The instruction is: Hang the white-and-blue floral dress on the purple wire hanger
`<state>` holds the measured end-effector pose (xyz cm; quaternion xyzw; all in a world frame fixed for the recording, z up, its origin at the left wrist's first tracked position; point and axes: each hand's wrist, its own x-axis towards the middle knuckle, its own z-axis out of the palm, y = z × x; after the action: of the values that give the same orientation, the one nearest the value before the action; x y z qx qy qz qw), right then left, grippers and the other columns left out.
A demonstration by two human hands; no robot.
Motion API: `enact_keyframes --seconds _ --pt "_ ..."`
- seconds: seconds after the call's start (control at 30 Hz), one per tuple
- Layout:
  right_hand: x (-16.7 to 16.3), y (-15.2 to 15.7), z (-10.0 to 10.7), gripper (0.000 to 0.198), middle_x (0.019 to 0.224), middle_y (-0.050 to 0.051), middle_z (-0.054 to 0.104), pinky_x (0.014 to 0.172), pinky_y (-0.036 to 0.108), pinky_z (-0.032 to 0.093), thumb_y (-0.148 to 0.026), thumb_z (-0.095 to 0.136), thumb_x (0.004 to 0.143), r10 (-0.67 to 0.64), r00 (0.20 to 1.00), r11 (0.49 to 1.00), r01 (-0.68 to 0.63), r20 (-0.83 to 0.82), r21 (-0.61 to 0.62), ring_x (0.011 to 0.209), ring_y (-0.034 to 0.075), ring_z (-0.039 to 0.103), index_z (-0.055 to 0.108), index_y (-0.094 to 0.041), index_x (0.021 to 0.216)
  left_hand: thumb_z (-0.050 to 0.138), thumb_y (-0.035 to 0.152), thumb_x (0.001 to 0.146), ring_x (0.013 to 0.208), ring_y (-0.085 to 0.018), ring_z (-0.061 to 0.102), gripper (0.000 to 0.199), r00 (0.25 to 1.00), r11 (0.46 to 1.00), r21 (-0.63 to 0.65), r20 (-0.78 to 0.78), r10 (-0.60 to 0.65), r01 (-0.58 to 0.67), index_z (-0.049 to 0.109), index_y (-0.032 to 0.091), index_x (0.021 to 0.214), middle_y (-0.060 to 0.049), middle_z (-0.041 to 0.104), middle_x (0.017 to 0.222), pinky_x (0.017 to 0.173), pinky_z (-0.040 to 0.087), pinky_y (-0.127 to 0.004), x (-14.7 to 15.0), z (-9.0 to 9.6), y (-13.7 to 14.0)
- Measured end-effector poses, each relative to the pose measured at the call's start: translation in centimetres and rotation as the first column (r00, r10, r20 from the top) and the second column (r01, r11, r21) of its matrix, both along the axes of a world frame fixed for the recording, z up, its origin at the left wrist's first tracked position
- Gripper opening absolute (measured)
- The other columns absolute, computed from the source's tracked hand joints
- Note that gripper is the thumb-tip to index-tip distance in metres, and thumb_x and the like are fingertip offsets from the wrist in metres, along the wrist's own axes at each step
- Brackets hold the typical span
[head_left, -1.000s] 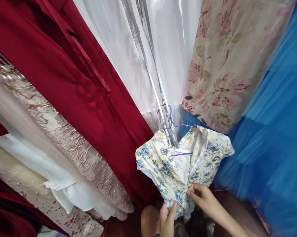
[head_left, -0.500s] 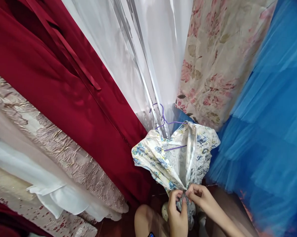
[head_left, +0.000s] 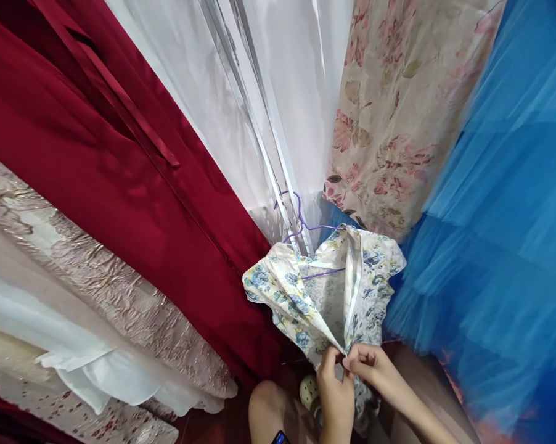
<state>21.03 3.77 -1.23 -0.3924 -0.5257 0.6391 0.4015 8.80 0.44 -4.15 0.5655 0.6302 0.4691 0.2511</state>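
Note:
A white dress (head_left: 291,302) with blue and yellow flowers hangs on a purple wire hanger (head_left: 302,223). Its long front-facing opening gapes wide at the neck and narrows to a point low down, where both of my hands meet. My left hand (head_left: 336,388) pinches the fabric at the foot of the opening. Right beside it, my right hand (head_left: 369,366) has thumb and fingertips pressed together on the dress at the same spot. Whether a zipper pull sits between those fingertips is hidden. The lower part of the dress falls behind my hands, between my legs.
Long garments surround me: a dark red dress (head_left: 167,216), white fabric (head_left: 301,80), a pink-flowered cream dress (head_left: 380,123) and a blue tulle dress (head_left: 490,246). Below are my knee (head_left: 271,410), a phone's corner (head_left: 280,438) and a pale perforated shoe (head_left: 309,394).
The view has shifted slightly. My left thumb and fingers, more spread before, now press closer on the fabric. Both hands stay at the bottom of the dress opening.

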Motion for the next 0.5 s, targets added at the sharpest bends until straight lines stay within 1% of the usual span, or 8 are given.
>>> enact_keyframes --seconds 0.1,0.2,0.4,0.5 --pt "0.0 0.1 -0.1 0.038 0.051 -0.004 0.050 0.051 0.026 0.025 -0.048 0.072 0.077 0.020 0.999 0.998 -0.022 -0.029 -0.059 0.049 0.010 0.036 0.062 -0.016 0.061 0.051 0.005 0.078 0.071 -0.016 0.057 0.015 0.999 0.999 0.016 0.009 -0.042 0.041 0.059 0.018 0.078 -0.001 0.062 0.074 0.069 0.044 -0.022 -0.3 0.0 -0.2" --pt "0.0 0.2 -0.5 0.038 0.052 -0.005 0.049 0.052 0.026 0.024 -0.049 0.075 0.075 0.021 0.997 0.996 -0.027 -0.067 -0.084 0.050 0.010 0.036 0.061 -0.016 0.061 0.051 0.010 0.083 0.070 -0.015 0.055 0.013 0.997 0.996 0.048 0.023 -0.070 0.069 0.058 0.018 0.077 -0.001 0.060 0.073 0.069 0.044 -0.021 -0.8 -0.1 -0.6" --pt "0.0 0.1 -2.1 0.037 0.056 -0.006 0.046 0.055 0.026 0.026 -0.046 0.078 0.072 -0.015 0.999 0.998 0.012 -0.046 -0.063 0.055 0.011 0.037 0.059 -0.017 0.062 0.050 0.020 0.092 0.069 -0.015 0.053 0.018 0.995 0.994 0.050 -0.012 -0.095 0.095 0.054 0.018 0.074 -0.001 0.057 0.072 0.069 0.042 -0.022 -1.6 -0.2 -1.3" --pt "0.0 0.0 -2.2 0.036 0.059 -0.006 0.045 0.055 0.026 0.027 -0.045 0.076 0.075 0.019 1.000 0.999 -0.020 -0.006 -0.029 0.057 0.011 0.038 0.056 -0.017 0.063 0.051 0.021 0.092 0.070 -0.015 0.054 0.019 0.995 0.994 0.059 -0.014 -0.095 0.096 0.055 0.018 0.074 -0.002 0.058 0.072 0.068 0.042 -0.022 -1.7 -0.1 -1.4"
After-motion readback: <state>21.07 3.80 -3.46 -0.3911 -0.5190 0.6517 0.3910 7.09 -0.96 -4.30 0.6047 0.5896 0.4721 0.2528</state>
